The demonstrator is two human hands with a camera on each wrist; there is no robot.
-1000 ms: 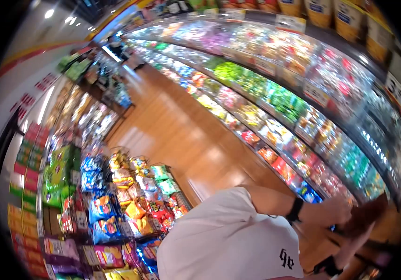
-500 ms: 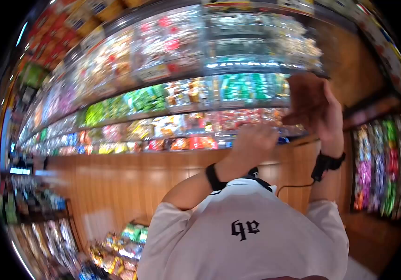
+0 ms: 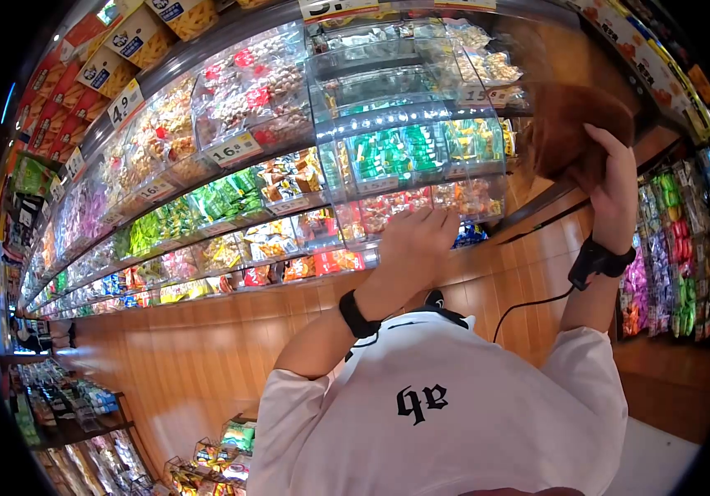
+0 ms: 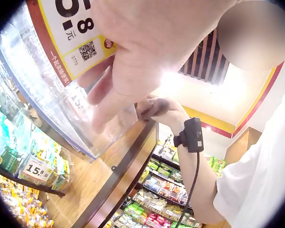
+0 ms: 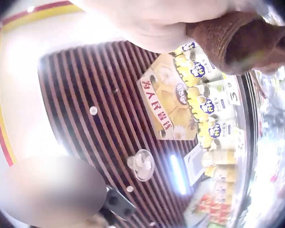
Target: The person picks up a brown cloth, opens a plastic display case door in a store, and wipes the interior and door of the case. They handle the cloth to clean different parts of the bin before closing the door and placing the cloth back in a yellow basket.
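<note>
My right hand (image 3: 615, 186) holds a bunched brown cloth (image 3: 574, 132), its thumb lying over it. In the right wrist view the cloth (image 5: 242, 40) hangs in folds with a rough, towel-like edge. A clear plastic bin shelf lies beside it, its upper compartments low in stock. My left hand (image 3: 417, 248) is in front of the lower clear bins (image 3: 388, 198), fingers loosely bent. Seen from the left wrist, that hand (image 4: 137, 52) overlaps a price tag (image 4: 73, 33) and a clear bin wall (image 4: 118, 135). Black bands are on both wrists, with a cable running from the right one.
Tiered bins of wrapped snacks (image 3: 239, 194) stretch away to the left, with tubs of chips (image 3: 111, 70) above. A hanging-packet rack (image 3: 673, 248) stands at the right. Wood floor (image 3: 189, 355) lies behind, with a snack display (image 3: 214, 459) at the lower left.
The view has turned from the aisle to face the bins. My right hand has moved up and to the right with the cloth. My left hand has shifted slightly left.
</note>
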